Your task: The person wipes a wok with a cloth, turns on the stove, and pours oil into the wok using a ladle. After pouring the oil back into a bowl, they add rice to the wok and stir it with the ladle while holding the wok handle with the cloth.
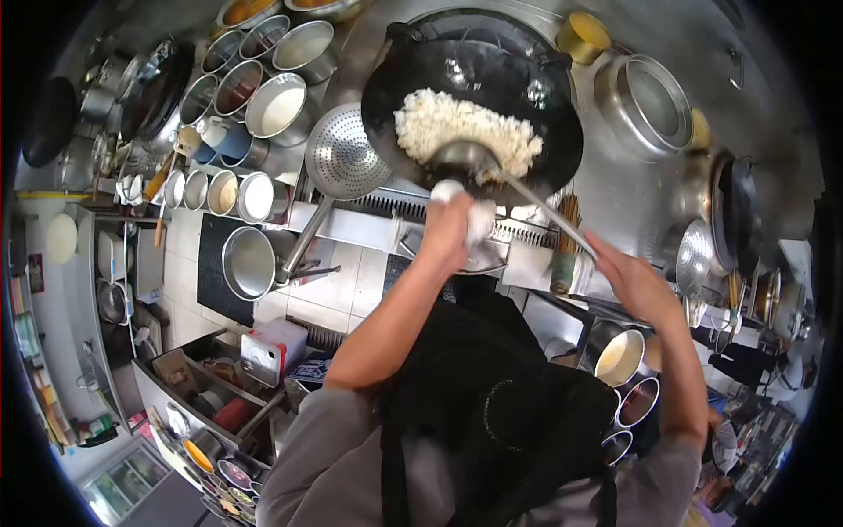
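Note:
A black wok (518, 83) sits tilted on the stove at the top middle, with a mass of white rice (470, 127) in it. My left hand (450, 230) is closed around a white cloth (479, 221) at the wok's near rim; the cloth is partly blurred. In my right hand (634, 283) is the long handle of a metal ladle (465, 162). The ladle's bowl rests against the near side of the rice, inside the wok. Left of the wok lies a perforated strainer (345, 151) with its handle toward me.
Metal pots of sauces and a white pot (276, 105) crowd the upper left. Small seasoning cups (256, 195) line the stove's edge. An empty-looking pot (248, 263) hangs out over the floor. A bamboo brush (566, 246) stands near my right hand. Steel basins (645, 105) sit at right.

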Tool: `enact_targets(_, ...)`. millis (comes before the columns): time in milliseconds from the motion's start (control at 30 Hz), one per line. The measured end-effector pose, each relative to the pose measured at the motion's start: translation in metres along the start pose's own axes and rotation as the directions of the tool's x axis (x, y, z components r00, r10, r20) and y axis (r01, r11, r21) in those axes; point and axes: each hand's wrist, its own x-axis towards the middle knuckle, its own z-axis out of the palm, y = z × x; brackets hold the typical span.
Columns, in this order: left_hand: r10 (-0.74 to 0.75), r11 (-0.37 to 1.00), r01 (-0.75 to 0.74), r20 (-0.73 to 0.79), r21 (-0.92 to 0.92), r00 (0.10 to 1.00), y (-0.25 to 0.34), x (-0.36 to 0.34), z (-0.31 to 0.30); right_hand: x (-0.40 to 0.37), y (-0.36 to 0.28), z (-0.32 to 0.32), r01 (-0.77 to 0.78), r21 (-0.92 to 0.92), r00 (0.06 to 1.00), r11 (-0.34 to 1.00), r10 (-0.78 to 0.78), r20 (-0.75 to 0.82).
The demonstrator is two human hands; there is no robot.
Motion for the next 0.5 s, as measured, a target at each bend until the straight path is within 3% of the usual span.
enact_targets(33, 0.037, 0.996, -0.031, 0.060, -0.088, 0.998, -0.013, 0.028, -0.007, 0.030, 0.012, 0.025, -0.034, -0.062, 0.997, 0.998, 0.029, -0.077)
enact_targets(100, 0.199, 0.980, -0.199, -0.013, -0.028, 0.980, -0.062, 0.043, -0.029, 0.071, 0.031, 0.073, -0.073, -0.115, 0.984, 0.991, 0.053, -0.170)
enact_targets(133, 0.260, 0.965, -0.261, 0.057, 0.021, 0.964, -0.086, 0.036, -0.047, 0.083, 0.037, 0.094, -0.073, -0.143, 0.948, 0.987, 0.024, -0.317)
enact_targets(167, 0.186, 0.977, -0.200, 0.159, 0.076, 0.969, -0.100, 0.026, -0.071, 0.085, 0.038, 0.107, -0.074, -0.170, 0.897, 0.983, -0.008, -0.441)
enact_targets(200, 0.075, 0.991, -0.089, 0.145, 0.096, 0.987, -0.110, 0.007, -0.090, 0.076, 0.034, 0.105, -0.049, -0.082, 0.915, 0.995, 0.012, -0.403)
enact_targets(300, 0.192, 0.981, -0.193, 0.110, -0.001, 0.975, -0.059, -0.063, -0.039, 0.051, 0.030, 0.089, 0.055, 0.026, 0.940, 0.998, -0.043, -0.340)
enact_targets(333, 0.086, 0.996, -0.086, 0.037, 0.010, 0.996, -0.054, -0.042, -0.039, 0.042, 0.025, 0.085, 0.090, 0.081, 0.959, 0.993, -0.064, -0.276)
enact_targets(400, 0.076, 0.996, -0.079, 0.065, 0.041, 0.995, -0.032, 0.009, -0.034, 0.019, 0.011, 0.070, 0.122, 0.137, 0.970, 0.983, -0.090, -0.224)
enact_targets(467, 0.031, 0.997, -0.029, 0.030, -0.072, 0.999, -0.043, -0.002, -0.048, -0.004, 0.003, 0.031, 0.053, 0.178, 0.998, 0.983, -0.060, 0.031)
enact_targets(500, 0.003, 0.996, -0.005, -0.023, -0.091, 1.000, -0.029, -0.046, -0.034, -0.005, 0.003, 0.007, 0.024, 0.186, 0.990, 0.982, -0.049, 0.133)
